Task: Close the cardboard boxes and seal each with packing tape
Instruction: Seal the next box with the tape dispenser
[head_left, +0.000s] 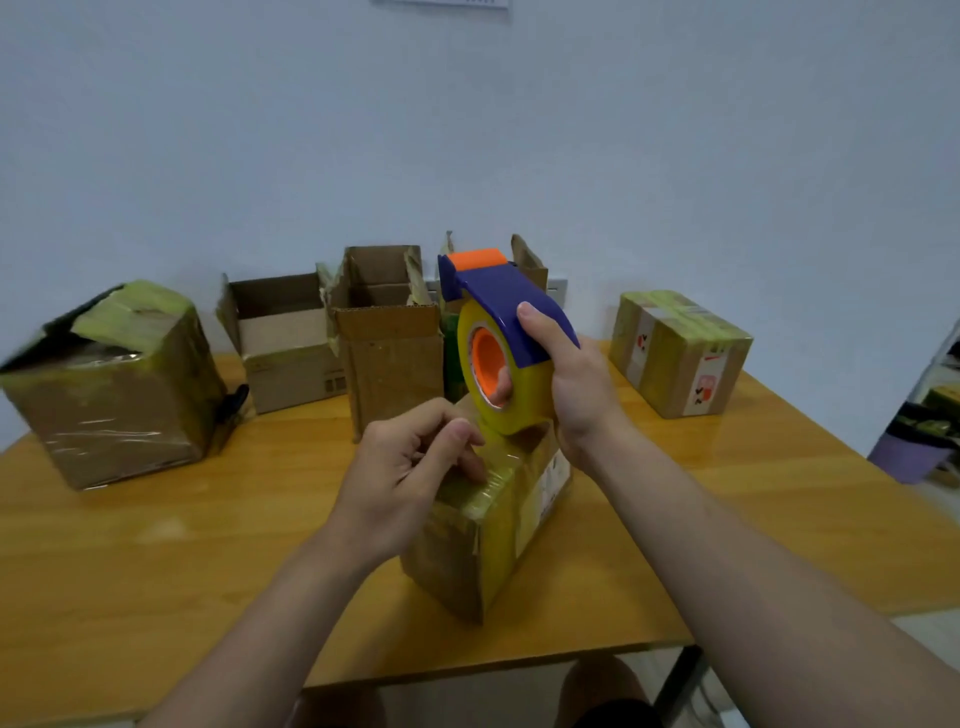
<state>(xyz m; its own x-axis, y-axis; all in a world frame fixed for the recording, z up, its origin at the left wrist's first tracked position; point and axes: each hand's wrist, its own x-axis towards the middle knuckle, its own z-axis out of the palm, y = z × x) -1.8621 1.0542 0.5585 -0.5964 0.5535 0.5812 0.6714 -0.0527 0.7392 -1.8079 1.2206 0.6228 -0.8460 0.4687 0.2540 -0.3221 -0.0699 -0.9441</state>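
Gripping the tape dispenser by its blue housing, the right hand is holding it upright, just above the far end of the small cardboard box. The thumb is lying along the top of the housing, and one fingertip is showing through the orange core of the yellow tape roll. The left hand is resting on the top of this box with its fingers curled, the thumb and forefinger pinching the tape end against the already taped top face. This box is standing closed on the tabletop, near the middle of the front edge.

A large taped box is sitting by the left edge, with its top torn and partly gaping. Along the back edge, a low open box and a taller open box are standing side by side with their flaps up. A third open box is showing partly behind the dispenser. A sealed box bearing labels is lying near the back right corner, well apart from the hands.
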